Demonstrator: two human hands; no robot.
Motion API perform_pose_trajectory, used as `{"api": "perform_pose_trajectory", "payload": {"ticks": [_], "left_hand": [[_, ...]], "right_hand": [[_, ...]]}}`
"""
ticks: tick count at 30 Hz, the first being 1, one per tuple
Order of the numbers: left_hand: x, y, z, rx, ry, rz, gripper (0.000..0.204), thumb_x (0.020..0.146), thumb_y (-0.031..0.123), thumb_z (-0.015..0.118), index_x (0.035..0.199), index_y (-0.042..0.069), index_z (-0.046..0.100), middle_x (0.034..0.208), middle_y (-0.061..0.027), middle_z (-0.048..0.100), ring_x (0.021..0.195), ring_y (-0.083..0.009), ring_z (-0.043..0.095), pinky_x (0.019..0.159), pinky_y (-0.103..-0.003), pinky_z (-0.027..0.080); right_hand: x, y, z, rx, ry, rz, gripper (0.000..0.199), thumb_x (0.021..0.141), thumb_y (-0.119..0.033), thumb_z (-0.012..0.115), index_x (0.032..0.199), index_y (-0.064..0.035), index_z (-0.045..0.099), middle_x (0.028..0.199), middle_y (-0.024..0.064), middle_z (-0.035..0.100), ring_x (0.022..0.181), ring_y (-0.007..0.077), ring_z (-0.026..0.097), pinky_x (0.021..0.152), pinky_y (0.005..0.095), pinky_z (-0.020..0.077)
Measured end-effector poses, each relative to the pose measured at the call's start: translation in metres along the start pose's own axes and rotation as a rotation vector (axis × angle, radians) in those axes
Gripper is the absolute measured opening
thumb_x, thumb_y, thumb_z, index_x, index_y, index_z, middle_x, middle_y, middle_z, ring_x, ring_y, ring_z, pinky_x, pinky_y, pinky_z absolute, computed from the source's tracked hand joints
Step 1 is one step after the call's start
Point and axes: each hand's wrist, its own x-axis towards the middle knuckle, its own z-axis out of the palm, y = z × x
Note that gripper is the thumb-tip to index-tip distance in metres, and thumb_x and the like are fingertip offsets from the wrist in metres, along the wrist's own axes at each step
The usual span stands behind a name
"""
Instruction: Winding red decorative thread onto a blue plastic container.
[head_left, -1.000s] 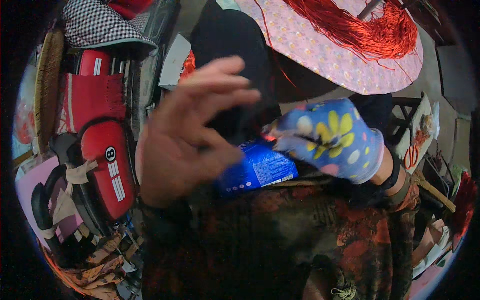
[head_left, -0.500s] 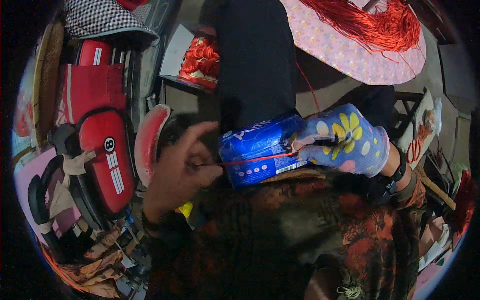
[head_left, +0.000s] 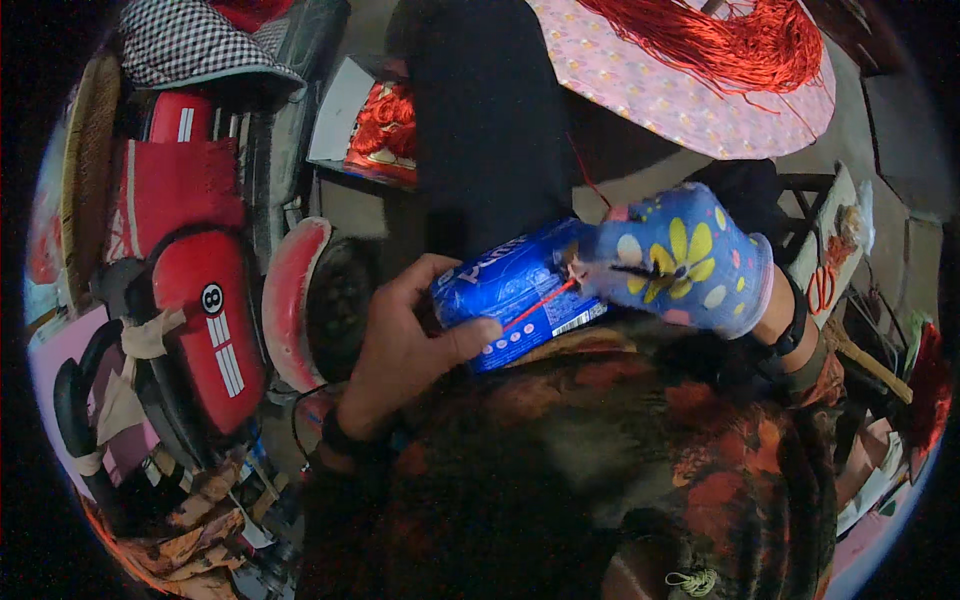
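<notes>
A blue printed package [head_left: 515, 275] lies across my lap, tilted up toward the right. My bare left hand [head_left: 400, 330] grips its left end, thumb on the front face and fingers over the top edge. A short stretch of red cord [head_left: 545, 302] slants over the front face, from near my left thumb up to my right fingertips. My right hand [head_left: 680, 262], in a blue flower-patterned glove, is closed in a pinch on that cord at the package's right end. Its fingertips are slightly blurred. Another red strand rises behind the glove toward the pink tabletop.
A large bundle of red cords [head_left: 720, 50] lies on a pink rounded tabletop [head_left: 640, 90] ahead. Red-handled scissors [head_left: 821, 290] rest at the right. To the left are an open box of red-and-gold pieces [head_left: 383, 130], a red curved-rim object [head_left: 295, 310] and a red ride-on vehicle [head_left: 212, 320].
My left hand has let go of the left end of the taut red cord and taken hold of the package. The cord now slants; my right hand keeps its pinch.
</notes>
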Motion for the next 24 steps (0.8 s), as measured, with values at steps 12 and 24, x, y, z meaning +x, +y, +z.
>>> {"api": "perform_pose_trajectory", "payload": {"ticks": [12, 24], "left_hand": [[0.01, 0.016, 0.0, -0.223, -0.083, 0.085, 0.062, 0.065, 0.019, 0.085, 0.116, 0.002, 0.054, 0.105, -0.0035, 0.059, 0.099, -0.0117, 0.056, 0.088, -0.028, 0.046], [0.044, 0.028, 0.012, 0.118, -0.16, -0.012, 0.051, 0.067, 0.015, 0.081, 0.11, 0.002, 0.058, 0.094, -0.0026, 0.062, 0.087, -0.0092, 0.058, 0.081, -0.027, 0.048]], "right_hand": [[0.0, 0.057, 0.058, 0.789, 0.094, 0.251, 0.017, 0.088, -0.014, 0.065, 0.098, -0.0006, 0.068, 0.09, 0.0066, 0.071, 0.084, 0.0097, 0.064, 0.076, 0.0276, 0.0522], [0.007, 0.022, -0.019, 0.077, 0.04, 0.046, 0.013, 0.082, -0.021, 0.065, 0.091, -0.0115, 0.063, 0.083, 0.0066, 0.062, 0.079, 0.0266, 0.063, 0.069, 0.0364, 0.051]]}}
